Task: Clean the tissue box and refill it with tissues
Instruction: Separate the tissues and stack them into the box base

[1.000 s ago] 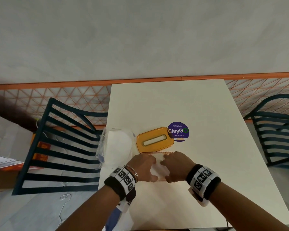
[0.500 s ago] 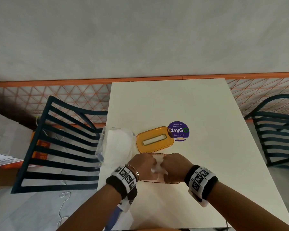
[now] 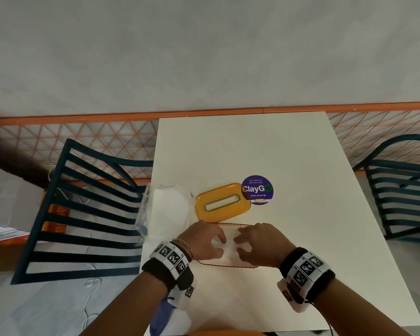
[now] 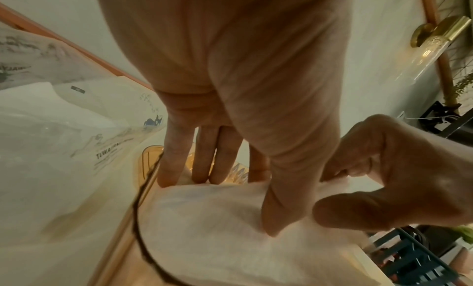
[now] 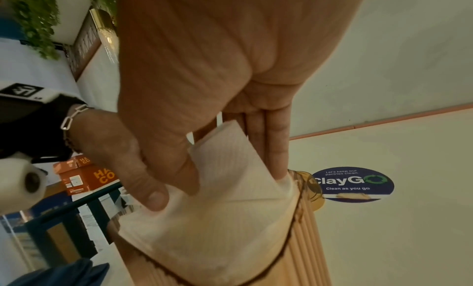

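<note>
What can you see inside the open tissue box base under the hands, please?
White tissues fill the ribbed tissue box base; left hand and right hand press on them. The bottom beneath is covered.

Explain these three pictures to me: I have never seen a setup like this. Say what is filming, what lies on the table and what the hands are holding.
No machine here: a person wears one camera on the head and one on each wrist. The head view looks down at a white table. On it lie an orange lid, a plastic pack of tissues and a round purple sticker. Both hands work inside the open tissue box. The left hand presses the white tissues down. The right hand pinches a folded tissue, seen best in the right wrist view.
</note>
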Demonstrator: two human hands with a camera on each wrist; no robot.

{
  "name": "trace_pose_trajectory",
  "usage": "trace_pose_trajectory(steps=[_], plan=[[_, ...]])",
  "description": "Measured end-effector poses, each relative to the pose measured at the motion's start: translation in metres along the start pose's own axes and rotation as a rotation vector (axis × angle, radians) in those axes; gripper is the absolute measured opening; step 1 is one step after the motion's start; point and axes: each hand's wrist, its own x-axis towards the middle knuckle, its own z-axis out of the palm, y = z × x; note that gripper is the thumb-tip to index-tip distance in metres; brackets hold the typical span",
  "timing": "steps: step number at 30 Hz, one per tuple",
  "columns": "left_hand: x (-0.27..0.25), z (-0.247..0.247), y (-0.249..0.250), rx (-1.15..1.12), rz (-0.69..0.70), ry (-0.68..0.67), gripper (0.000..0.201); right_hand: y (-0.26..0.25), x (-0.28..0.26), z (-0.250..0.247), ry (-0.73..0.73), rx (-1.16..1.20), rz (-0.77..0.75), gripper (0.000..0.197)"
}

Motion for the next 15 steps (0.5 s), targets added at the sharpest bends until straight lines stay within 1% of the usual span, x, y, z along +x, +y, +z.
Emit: trace_pose_trajectory(steps=[3,8,11,15], plan=[[0.001,0.001,0.001,0.017,0.019,-0.007,0.041,0.001,-0.005,0.002,0.007,-0.031,-0.058,0.035],[-0.001,0.006,0.001,0.079,0.019,0.002,0.037,0.001,-0.009,0.013,-0.010,-0.085,-0.090,0.032],[-0.002,0.011,0.000,0.098,0.026,0.029,0.028,0.004,-0.009,0.022,0.019,-0.058,-0.055,0.030],[-0.003,0.012,-0.002,0.062,0.019,0.101,0.030,0.007,-0.005,0.025,0.095,0.097,0.034,0.026]])
